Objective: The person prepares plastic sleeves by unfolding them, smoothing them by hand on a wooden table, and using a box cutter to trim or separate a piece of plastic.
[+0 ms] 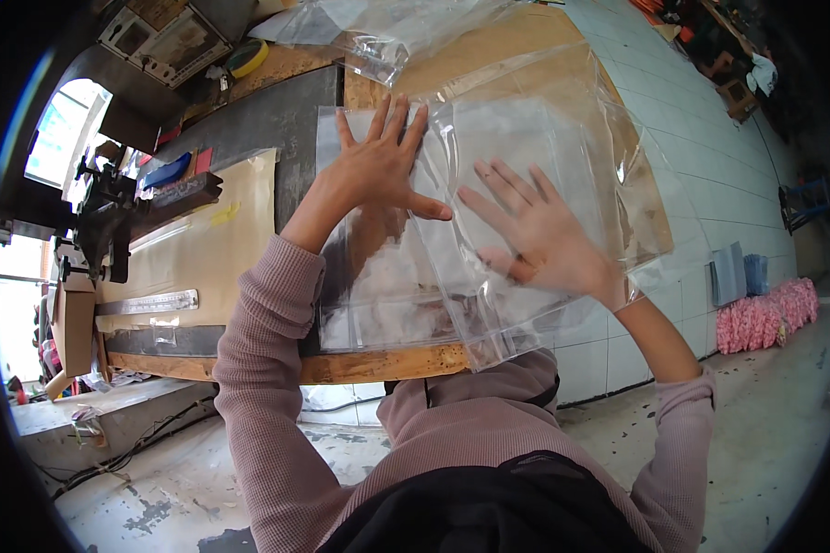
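Observation:
Several layers of clear plastic sheet [392,286], creased and shiny, lie over the front of the workbench and hang past its near edge. My left hand [383,166] rests on the left part of them, palm down with fingers spread. To the right, my right hand [535,226] has its fingers stretched out and apart. It looks hazy, as though seen through a layer of the plastic, whose edge crosses near the wrist. Neither hand grips anything. Whether the layers are loose sheets or a joined bag, I cannot tell.
More crumpled clear plastic [387,37] lies at the far side, near a yellow tape roll [249,57]. Left are a dark machine [111,217], a brown-covered board [212,244] and a metal ruler [148,302]. Pink bundles [767,316] sit on the floor at right.

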A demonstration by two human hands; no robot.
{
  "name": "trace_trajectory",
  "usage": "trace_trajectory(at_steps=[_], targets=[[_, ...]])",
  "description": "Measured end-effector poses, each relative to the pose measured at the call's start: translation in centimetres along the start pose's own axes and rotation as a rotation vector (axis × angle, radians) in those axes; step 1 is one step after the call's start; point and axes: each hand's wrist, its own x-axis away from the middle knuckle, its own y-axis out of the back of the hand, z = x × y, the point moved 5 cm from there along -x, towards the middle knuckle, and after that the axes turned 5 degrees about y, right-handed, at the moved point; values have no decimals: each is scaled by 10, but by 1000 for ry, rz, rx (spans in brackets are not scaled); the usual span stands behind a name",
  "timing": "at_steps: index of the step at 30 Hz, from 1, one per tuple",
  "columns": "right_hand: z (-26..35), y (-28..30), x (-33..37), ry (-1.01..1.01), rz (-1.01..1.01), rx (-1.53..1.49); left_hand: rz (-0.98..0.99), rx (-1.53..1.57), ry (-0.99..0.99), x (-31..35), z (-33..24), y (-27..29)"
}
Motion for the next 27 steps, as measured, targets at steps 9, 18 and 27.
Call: trace_trajectory(at_steps=[9,18,27], targets=[[5,-1,22,-100,53,33,-299,-155,-237,49,-54,11],[-21,0,16,-27,73,97,-236,134,-352,57,-79,-16],[-128,-12,-6,-483,-470,132,-208,166,-389,54,-83,-11]])
